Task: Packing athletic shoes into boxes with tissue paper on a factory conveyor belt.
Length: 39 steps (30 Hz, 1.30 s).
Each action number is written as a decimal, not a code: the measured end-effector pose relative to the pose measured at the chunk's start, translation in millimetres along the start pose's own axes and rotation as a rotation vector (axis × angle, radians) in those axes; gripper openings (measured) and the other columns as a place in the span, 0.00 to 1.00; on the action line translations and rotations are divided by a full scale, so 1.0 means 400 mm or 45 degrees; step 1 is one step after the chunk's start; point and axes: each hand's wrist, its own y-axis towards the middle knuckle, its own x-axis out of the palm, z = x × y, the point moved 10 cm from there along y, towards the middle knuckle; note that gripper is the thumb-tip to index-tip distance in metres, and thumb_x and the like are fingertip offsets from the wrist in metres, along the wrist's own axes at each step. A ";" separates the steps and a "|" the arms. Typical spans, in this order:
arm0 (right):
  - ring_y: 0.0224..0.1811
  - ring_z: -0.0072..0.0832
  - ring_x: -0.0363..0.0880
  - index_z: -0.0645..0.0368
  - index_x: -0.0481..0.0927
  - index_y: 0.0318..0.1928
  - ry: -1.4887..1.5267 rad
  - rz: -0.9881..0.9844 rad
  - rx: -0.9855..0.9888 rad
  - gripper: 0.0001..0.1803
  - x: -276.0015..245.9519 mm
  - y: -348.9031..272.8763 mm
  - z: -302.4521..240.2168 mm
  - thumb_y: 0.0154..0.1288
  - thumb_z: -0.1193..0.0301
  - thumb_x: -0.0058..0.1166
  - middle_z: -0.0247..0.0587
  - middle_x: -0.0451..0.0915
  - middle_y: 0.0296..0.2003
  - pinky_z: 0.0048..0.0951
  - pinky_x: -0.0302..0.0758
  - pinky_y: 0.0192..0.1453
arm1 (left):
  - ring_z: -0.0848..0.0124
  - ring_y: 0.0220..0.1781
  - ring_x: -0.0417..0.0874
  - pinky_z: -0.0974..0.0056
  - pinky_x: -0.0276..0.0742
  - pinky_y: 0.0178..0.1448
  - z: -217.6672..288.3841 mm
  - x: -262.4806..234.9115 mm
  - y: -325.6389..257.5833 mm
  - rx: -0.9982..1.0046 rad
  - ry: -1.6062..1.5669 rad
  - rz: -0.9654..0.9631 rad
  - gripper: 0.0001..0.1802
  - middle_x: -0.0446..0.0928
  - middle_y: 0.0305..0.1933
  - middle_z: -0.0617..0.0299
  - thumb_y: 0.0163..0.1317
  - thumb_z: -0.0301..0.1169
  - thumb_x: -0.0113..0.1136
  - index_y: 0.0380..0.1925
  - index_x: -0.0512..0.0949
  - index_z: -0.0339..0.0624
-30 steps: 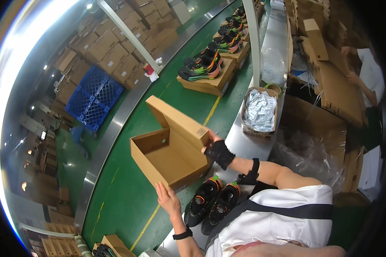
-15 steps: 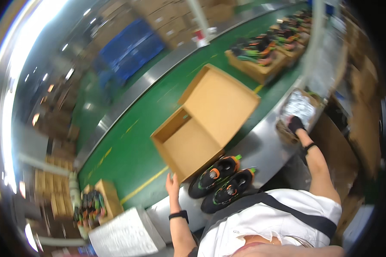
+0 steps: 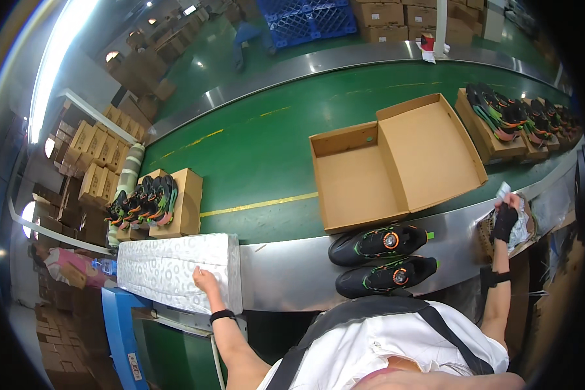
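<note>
My right hand (image 3: 506, 221), in a dark fingerless glove, pinches a small white sachet (image 3: 504, 190). It is above an open-topped container (image 3: 485, 235) holding more pale, shiny sachets. Over a stack of white patterned wrapping paper (image 3: 162, 260) is my left hand (image 3: 206, 281). Its fingers are curled together; whether they grip a sheet I cannot make out. Between my hands, a pair of black shoes with orange dials, the far shoe (image 3: 383, 243) and the near shoe (image 3: 389, 275), lies on the metal ledge (image 3: 279, 270). Beyond them an open brown shoebox (image 3: 351, 185) shows its bare inside.
A green conveyor belt (image 3: 253, 166) runs past the ledge. Boxes topped with shoes stand at left (image 3: 185, 201) and right (image 3: 494, 146). A blue machine frame (image 3: 120, 338) is beside the paper stack. Another person (image 3: 78, 266) is at the far left.
My view has turned, levelling the belt. My left hand has moved from beside the shoebox to the paper stack. My right hand has come up out of the container with a sachet.
</note>
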 end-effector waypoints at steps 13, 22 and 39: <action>0.47 0.46 0.66 0.59 0.68 0.46 -0.496 -1.737 -0.707 0.24 0.815 -0.635 -0.190 0.45 0.67 0.53 0.52 0.67 0.43 0.38 0.64 0.52 | 0.52 0.58 0.60 0.38 0.56 0.54 0.043 -0.038 0.016 0.025 0.591 -0.374 0.23 0.63 0.55 0.47 0.58 0.47 0.41 0.50 0.66 0.49; 0.46 0.43 0.69 0.60 0.70 0.44 -0.841 -2.095 -0.561 0.23 0.804 -0.740 -0.204 0.47 0.65 0.54 0.50 0.71 0.42 0.38 0.67 0.48 | 0.50 0.31 0.74 0.53 0.68 0.36 0.211 -0.401 0.112 -0.109 -0.034 0.534 0.15 0.72 0.27 0.41 0.61 0.33 0.39 0.29 0.68 0.28; 0.17 0.18 0.69 0.55 0.73 0.32 0.597 -1.040 0.302 0.07 0.788 -0.402 -0.328 0.54 0.66 0.51 0.30 0.71 0.21 0.19 0.70 0.21 | 0.53 0.58 0.59 0.57 0.58 0.57 1.408 -0.233 -0.372 1.050 -1.100 -0.342 0.30 0.58 0.55 0.42 0.55 0.42 0.52 0.51 0.60 0.29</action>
